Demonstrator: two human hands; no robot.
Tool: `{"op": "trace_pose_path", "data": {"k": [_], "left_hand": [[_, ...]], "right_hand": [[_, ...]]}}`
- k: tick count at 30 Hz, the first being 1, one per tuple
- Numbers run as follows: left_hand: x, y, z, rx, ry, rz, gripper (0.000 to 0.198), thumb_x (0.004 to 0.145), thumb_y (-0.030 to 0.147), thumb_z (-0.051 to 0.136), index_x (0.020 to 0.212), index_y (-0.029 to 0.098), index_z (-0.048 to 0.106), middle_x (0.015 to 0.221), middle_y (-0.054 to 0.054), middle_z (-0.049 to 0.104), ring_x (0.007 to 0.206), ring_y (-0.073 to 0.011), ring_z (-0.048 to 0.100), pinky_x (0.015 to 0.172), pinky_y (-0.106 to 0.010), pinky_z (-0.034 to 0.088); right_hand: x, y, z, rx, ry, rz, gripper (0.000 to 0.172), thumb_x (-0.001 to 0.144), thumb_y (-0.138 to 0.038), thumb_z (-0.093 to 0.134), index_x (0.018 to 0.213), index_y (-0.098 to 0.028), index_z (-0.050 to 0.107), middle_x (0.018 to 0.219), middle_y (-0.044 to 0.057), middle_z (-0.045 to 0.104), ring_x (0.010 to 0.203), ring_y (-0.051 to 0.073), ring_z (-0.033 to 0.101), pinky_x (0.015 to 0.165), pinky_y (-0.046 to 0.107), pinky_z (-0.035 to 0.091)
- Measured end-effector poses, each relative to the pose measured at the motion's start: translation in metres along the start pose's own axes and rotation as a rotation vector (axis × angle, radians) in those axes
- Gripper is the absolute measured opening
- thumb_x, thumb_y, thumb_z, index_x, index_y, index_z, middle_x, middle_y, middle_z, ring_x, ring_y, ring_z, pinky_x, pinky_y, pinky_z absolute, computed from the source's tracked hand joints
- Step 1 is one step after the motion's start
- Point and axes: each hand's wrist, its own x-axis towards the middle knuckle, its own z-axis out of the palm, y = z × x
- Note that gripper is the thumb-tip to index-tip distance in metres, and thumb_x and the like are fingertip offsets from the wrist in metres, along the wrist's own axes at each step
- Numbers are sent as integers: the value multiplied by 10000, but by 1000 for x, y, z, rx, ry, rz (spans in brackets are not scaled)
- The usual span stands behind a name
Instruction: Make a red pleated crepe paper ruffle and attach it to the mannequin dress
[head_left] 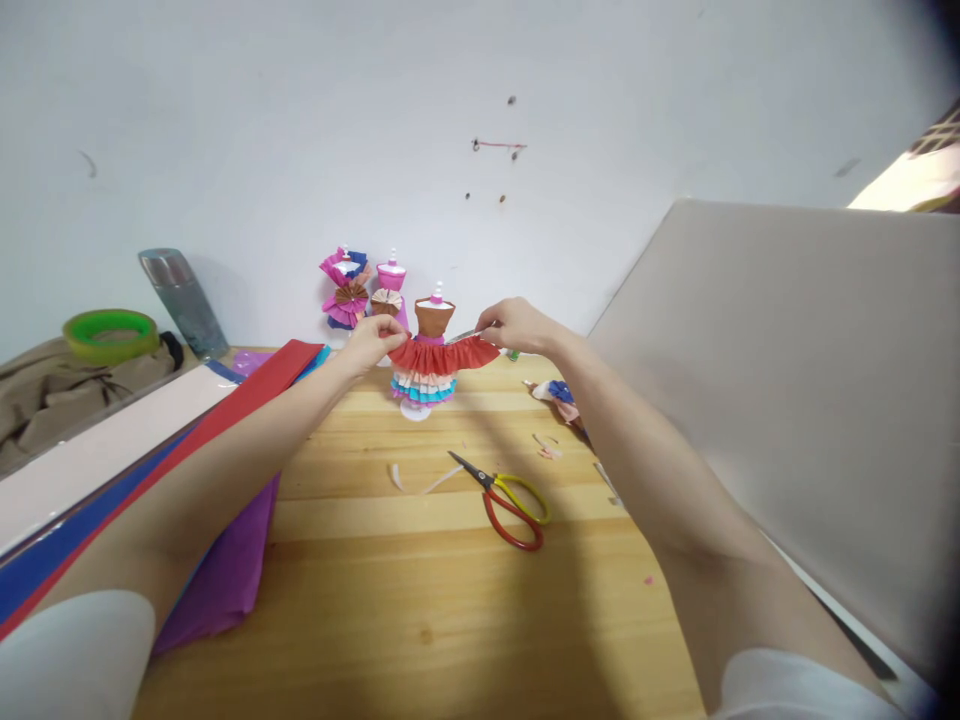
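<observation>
A small mannequin [433, 318] in a brown top and layered paper skirt stands on the wooden table [420, 580] near the wall. A red pleated paper strip [442, 354] stretches across its waist. My left hand [373, 341] pinches the strip's left end, fingers closed. My right hand [516, 325] pinches the right end, also closed, with something thin and pale sticking out by its fingers. Both arms reach forward over the table.
Red-and-yellow scissors [508, 498] lie mid-table among paper scraps. Two more dressed mannequins [367, 288] stand behind. Sheets of red, blue, white and purple paper [225, 420] lie at left, with a grey bottle [184, 302] and a green tape roll [111, 334]. A grey board [787, 400] leans at right.
</observation>
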Motion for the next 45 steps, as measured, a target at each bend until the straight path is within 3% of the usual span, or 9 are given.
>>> {"op": "trace_pose_path", "data": {"k": [8, 16, 21, 25, 30, 34, 39, 42, 45], "left_hand": [[-52, 23, -10, -108, -20, -21, 223, 605, 322, 736, 656, 156, 595, 691, 3, 635, 664, -127, 559, 659, -252, 426], [-95, 32, -24, -342, -86, -160, 277, 600, 280, 818, 652, 148, 580, 584, 25, 582, 545, -90, 534, 570, -204, 420], [-117, 40, -46, -251, -288, -194, 264, 669, 298, 826, 702, 158, 604, 650, -5, 653, 538, -100, 565, 523, -196, 445], [-128, 38, -60, -67, -490, -146, 244, 750, 344, 777, 712, 152, 632, 811, -75, 714, 713, -166, 656, 615, -245, 519], [-123, 20, -50, 94, -519, -7, 182, 800, 304, 702, 712, 168, 619, 1062, -119, 710, 996, -240, 668, 822, -333, 536], [-120, 13, -36, 229, -653, 186, 114, 844, 232, 634, 747, 178, 611, 1243, -129, 661, 1200, -268, 590, 1008, -405, 454], [-126, 14, -30, 189, -976, 164, 149, 905, 266, 599, 796, 169, 626, 1402, -140, 570, 1178, -257, 610, 976, -370, 480], [-130, 11, -34, 42, -1140, 24, 157, 910, 307, 617, 849, 164, 635, 1379, -153, 592, 1117, -258, 654, 950, -363, 501], [-136, 5, -40, -113, -1142, -142, 156, 906, 298, 636, 851, 153, 626, 1396, -167, 575, 1210, -292, 615, 1023, -393, 461]], "right_hand": [[-48, -3, 9, 405, -41, -10, 210, 751, -234, 553, 810, -117, 718, 557, 10, 611, 551, 133, 581, 548, 232, 419], [-90, -19, 53, 730, -112, -45, 262, 797, -379, 624, 850, -134, 701, 595, 12, 634, 531, 127, 588, 512, 228, 416], [-114, -30, 81, 796, -49, -114, 227, 833, -320, 580, 877, -132, 699, 695, 27, 656, 604, 139, 594, 548, 242, 423], [-133, -38, 88, 612, 72, -226, 168, 878, -227, 553, 886, -161, 707, 831, 38, 695, 744, 152, 620, 688, 257, 447], [-142, -41, 90, 480, 136, -232, 160, 896, -157, 536, 870, -170, 693, 820, 43, 689, 767, 157, 628, 708, 250, 443], [-143, -41, 95, 411, 110, -256, 177, 906, -153, 520, 886, -163, 696, 843, 75, 703, 805, 187, 642, 741, 286, 456], [-145, -41, 107, 660, -84, -302, 172, 902, -226, 556, 914, -160, 714, 834, 59, 705, 744, 162, 626, 709, 283, 464], [-144, -41, 120, 986, -204, -129, 200, 848, -331, 649, 916, -150, 703, 732, 25, 674, 640, 137, 606, 610, 257, 451], [-141, -42, 134, 1242, -274, 39, 309, 752, -404, 760, 904, -146, 685, 627, -4, 657, 566, 125, 609, 555, 235, 445]]}}
